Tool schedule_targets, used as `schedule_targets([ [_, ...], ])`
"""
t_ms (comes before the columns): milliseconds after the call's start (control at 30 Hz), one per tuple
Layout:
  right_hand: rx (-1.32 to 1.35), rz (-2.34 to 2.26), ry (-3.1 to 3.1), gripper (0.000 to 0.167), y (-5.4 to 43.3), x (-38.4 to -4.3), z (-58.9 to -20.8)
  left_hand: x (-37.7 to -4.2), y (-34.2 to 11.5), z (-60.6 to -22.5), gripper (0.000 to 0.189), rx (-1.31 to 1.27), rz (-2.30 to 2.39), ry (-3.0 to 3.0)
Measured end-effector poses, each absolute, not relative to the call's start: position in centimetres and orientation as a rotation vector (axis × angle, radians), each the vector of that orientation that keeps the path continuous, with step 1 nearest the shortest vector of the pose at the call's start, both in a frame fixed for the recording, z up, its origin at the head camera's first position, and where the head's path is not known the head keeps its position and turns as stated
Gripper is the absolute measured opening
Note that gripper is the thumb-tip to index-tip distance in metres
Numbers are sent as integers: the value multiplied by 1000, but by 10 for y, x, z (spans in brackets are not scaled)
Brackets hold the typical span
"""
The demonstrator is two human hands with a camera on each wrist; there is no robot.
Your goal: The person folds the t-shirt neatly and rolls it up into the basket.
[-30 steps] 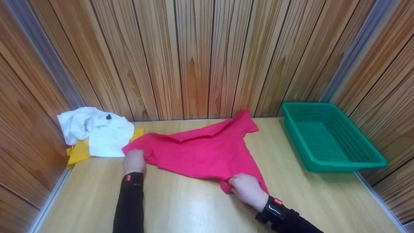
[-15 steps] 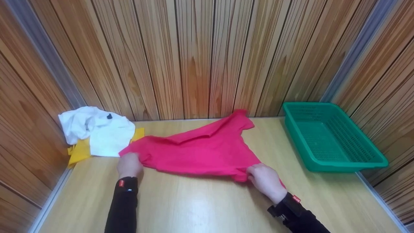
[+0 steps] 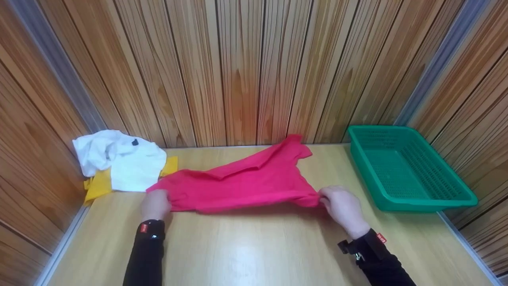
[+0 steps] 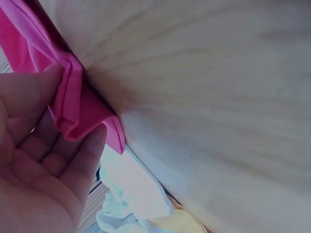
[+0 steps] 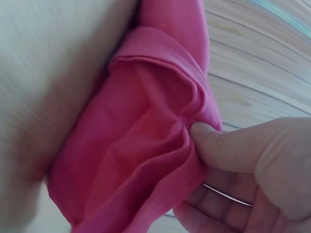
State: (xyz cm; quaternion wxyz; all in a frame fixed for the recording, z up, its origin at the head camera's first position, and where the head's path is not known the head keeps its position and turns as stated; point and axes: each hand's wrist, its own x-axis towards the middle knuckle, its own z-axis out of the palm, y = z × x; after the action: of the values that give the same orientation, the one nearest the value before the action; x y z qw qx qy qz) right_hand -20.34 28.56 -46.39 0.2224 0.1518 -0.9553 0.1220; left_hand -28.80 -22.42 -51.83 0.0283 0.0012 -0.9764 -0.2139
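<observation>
Pale lettering on the wristbands' [image 3: 156,229] red tags [image 3: 144,228] is too small to read. The pink cloth [image 3: 246,184] lies across the table [image 3: 234,254], white cloth [image 3: 137,171] at its 9 o'clock, basket [image 3: 424,204] at 3. Left hand [image 3: 155,204] and right hand [image 3: 344,206] each pinch one end; since the earlier frame the right has travelled toward 2 o'clock, drawing the near edge along.

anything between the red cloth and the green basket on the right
Only the right hand, which pinches the near right end of the red cloth. Otherwise just tabletop separates cloth and green basket.
</observation>
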Motion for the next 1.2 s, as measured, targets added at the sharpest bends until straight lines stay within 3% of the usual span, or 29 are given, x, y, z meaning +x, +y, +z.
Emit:
schedule_targets([
  [433,276,383,-2576,9,311,-206,-426,-289,-229,-475,8,-12,-707,-3027],
  [667,222,418,-2496,12,323,-209,-414,-279,-231,-447,19,-11,-797,-2939],
  [1200,67,526,-2516,16,325,-223,-381,-245,-232,-383,14,-85,-808,-2594],
])
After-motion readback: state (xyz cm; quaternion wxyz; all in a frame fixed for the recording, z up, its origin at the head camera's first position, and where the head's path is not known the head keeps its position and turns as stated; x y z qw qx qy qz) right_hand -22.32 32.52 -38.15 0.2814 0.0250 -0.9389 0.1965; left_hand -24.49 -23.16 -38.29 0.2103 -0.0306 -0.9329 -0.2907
